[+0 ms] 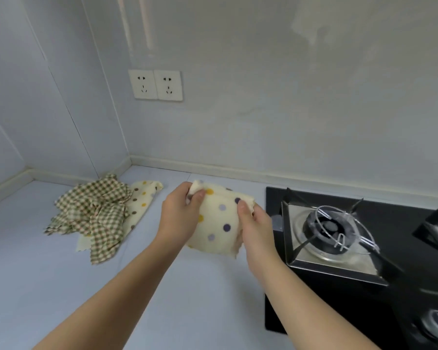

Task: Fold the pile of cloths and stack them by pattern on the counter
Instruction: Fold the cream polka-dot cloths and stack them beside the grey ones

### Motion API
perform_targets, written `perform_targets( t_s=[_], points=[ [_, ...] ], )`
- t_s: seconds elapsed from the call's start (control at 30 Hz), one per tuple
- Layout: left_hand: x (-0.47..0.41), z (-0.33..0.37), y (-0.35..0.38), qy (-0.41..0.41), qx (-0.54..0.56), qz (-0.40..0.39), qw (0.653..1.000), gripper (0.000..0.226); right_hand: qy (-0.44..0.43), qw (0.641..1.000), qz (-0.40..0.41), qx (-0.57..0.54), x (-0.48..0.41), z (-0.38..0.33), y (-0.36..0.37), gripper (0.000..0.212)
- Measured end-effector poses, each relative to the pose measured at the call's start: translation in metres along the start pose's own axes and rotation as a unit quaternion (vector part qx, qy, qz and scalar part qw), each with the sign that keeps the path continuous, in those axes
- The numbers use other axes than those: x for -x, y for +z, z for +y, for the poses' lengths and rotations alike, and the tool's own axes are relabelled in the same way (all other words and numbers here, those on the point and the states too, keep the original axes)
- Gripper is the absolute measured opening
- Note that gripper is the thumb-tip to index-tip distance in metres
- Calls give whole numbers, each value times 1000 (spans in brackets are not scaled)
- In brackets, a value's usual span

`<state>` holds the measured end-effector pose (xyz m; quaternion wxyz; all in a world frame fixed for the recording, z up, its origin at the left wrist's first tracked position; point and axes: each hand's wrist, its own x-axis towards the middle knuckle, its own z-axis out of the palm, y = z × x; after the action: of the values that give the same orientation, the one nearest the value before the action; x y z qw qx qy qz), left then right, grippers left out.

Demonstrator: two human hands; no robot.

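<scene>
Over the counter, mid-view: a dotted cloth is held up off the counter between both hands, just left of the gas hob.
Grip, left hand: the upper left corner of the cloth is pinched between the thumb and curled fingers.
Grip, right hand: the upper right edge is grasped with the thumb in front; the fingers are hidden behind the fabric.
Cloth state: partly bunched, with the lower edge hanging loose; the number of folds cannot be told.
Pile: a checked cloth lies crumpled near the wall corner, on top of a second dotted cloth. No folded stack is seen.
Step (judged): squaring-up of the held cloth before a fold; the task is judged to be early.
Risk 1: a crooked fold is expected if the bunched fabric is not shaken flat first.
Risk 2: the hanging edge could be snagged or soiled on the burner grate if it is swung to the right.
Risk 3: the cloth could be dropped if one grip is let go before the fabric is laid down.
Surface: pale, smooth and plain, with a low upstand along the wall.
Room: a corner of pale, streaked walls; two sockets are set above the counter; the black hob is at the right.
</scene>
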<state>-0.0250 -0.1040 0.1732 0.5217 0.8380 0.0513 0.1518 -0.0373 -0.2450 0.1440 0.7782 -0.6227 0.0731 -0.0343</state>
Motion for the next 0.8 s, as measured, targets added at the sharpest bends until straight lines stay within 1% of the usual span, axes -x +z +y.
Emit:
perform_targets(
  t_s=[0.13, 0.23, 0.33, 0.43, 0.5, 0.6, 0.7, 0.77, 0.8],
  points=[
    [9, 61, -5, -9, 37, -1, 999, 19, -29, 999, 19, 29, 8, -62, -17, 16],
    [26, 104, -1, -50, 107, -49, 992, 13, 3, 999, 2, 32, 23, -107, -44, 15],
    [52, 138, 13, -94, 167, -95, 977, 8, 47, 998, -5, 46, 38, -139, -82, 21],
    [85, 170, 39, -110, 205, -124, 965, 13, 38, 996, 9, 82, 60, -164, -129, 22],
    [104, 188, 58, -108, 207, -133, 963, 11, 27, 994, 21, 99, 73, -175, -158, 21],
    [128, 215, 93, -103, 189, -115, 970, 19, 8, 994, 46, 101, 82, -191, -198, 22],
    [138, 238, 129, -95, 182, -99, 974, 31, -27, 988, 99, 118, 82, -195, -224, 25],
    [138, 250, 152, -93, 188, -121, 970, 37, -43, 984, 120, 121, 79, -196, -239, 26],
    [135, 257, 164, -94, 183, -134, 969, 35, -51, 983, 126, 121, 75, -199, -249, 26]
  ],
)
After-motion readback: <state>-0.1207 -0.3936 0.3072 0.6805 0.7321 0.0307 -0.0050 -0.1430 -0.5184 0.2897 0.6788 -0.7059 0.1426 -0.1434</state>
